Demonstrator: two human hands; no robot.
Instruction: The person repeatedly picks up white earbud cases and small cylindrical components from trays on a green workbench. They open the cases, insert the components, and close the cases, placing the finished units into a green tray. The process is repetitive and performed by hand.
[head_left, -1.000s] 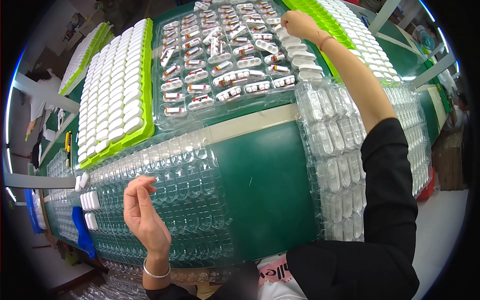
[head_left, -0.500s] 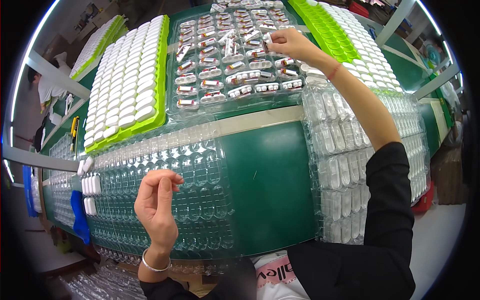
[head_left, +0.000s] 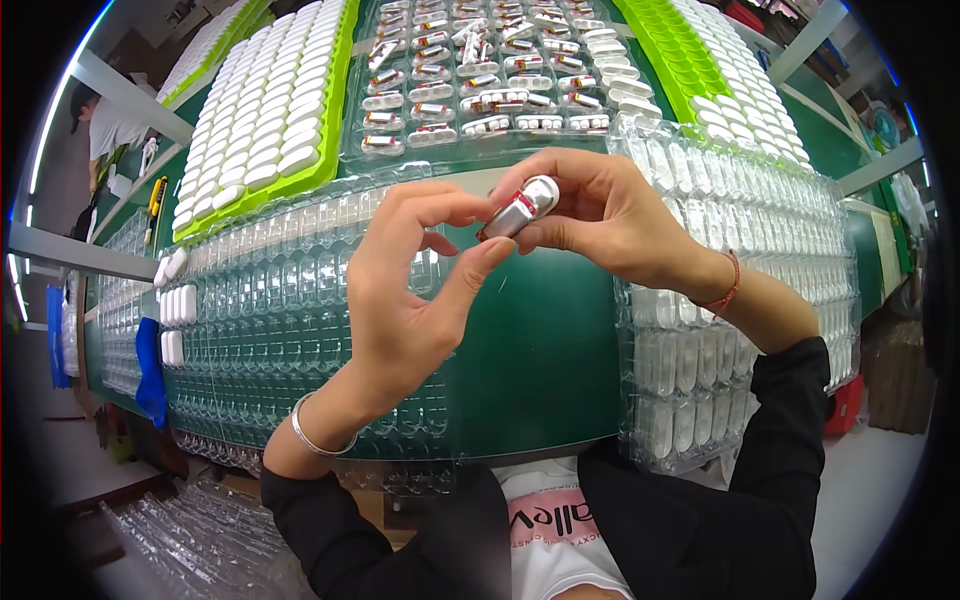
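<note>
Over the middle of the bench, my right hand (head_left: 620, 215) pinches a small white part with a silver and red, battery-like cylinder (head_left: 515, 213) on it. The part is tilted, its white rounded end up and to the right. My left hand (head_left: 405, 275) is curled around the part's lower end, thumb and index fingertip touching it. Ahead, a clear blister tray (head_left: 450, 148) holds many such parts, several lying loose on top. Below and beside my left hand lies a clear tray of moulded pockets (head_left: 270, 335), with a few white pieces (head_left: 178, 305) at its left edge.
A green tray (head_left: 325, 150) of white oval pieces stands at the left; another green tray (head_left: 680, 60), partly filled, is at the far right. Stacked clear trays (head_left: 690, 345) with white pieces stand at the right. A blue cloth-like strip (head_left: 150, 375) hangs at the left edge. A person (head_left: 115, 125) is far left.
My right hand has come back from the far blister tray with a white and silver part. My left hand has risen and moved right to meet it. The view has shifted slightly.
</note>
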